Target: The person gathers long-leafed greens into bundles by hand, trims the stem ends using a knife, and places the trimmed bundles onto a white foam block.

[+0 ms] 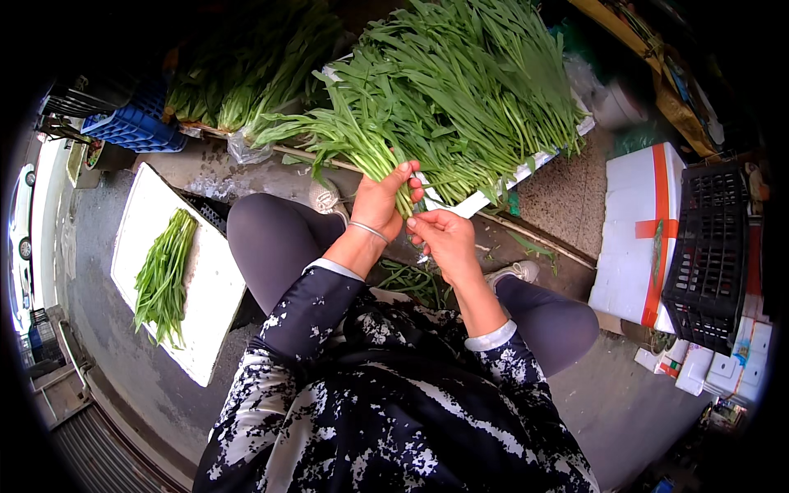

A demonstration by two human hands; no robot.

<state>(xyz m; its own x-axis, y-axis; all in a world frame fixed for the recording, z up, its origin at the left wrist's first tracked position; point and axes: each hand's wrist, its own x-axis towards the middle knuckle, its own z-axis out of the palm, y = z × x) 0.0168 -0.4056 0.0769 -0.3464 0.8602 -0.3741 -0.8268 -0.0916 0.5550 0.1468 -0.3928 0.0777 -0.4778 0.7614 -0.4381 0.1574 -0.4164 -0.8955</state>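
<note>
My left hand [382,203] is closed around a bunch of leafy greens [351,138] that look like water spinach, leaves pointing up and to the left. At the bunch's lower end, the thumb and fingers of my right hand [445,237] pinch the cut stem ends. Just beyond both hands, a white foam box [474,204] carries a large heap of the same greens [456,92]. To my left, a tied-looking bunch of greens [165,277] lies on a white foam board [212,296].
Loose leaves [410,283] lie on the ground between my feet. A taped white foam box [629,234] and a black plastic crate [706,259] stand at right. Far left are blue crates [132,126], beside more greens [246,92] in shade.
</note>
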